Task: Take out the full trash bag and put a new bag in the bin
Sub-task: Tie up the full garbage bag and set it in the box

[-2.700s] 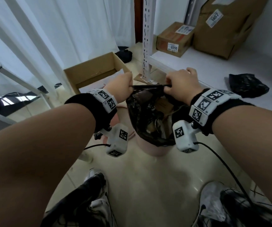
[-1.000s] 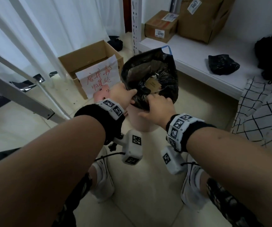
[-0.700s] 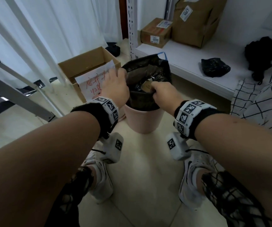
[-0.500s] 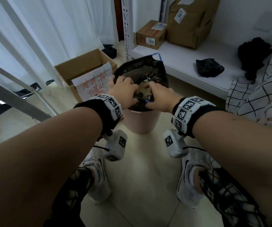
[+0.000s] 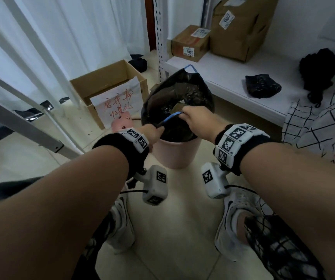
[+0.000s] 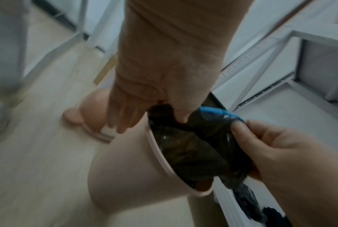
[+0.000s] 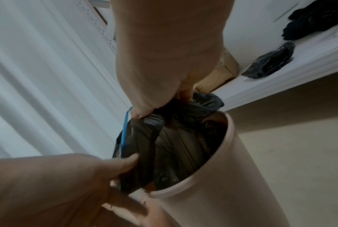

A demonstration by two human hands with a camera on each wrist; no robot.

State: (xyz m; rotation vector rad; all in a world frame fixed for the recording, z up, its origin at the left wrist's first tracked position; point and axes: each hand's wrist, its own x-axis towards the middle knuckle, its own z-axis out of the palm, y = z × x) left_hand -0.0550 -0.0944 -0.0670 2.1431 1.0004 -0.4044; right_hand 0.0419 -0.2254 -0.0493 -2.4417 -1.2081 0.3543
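Both hands hold the rim of the black trash bag that sits in the pink bin.

The left hand (image 5: 152,131) has its grip closed on the near edge of the black trash bag (image 5: 174,96), thumb inside the rim and fingers outside against the pink bin (image 5: 175,153). The right hand (image 5: 198,120) pinches the bag's gathered rim with its blue drawstring (image 5: 171,116), which runs between the two hands. The bag is in the bin, its far edge standing up above the rim. The bin stands on the floor between the person's white shoes and a white shelf (image 5: 229,77). On the shelf lies a crumpled black bag (image 5: 262,88) beside two cardboard parcels. A pink pig-faced lid (image 5: 122,122) lies on the floor by an open cardboard box (image 5: 110,85).
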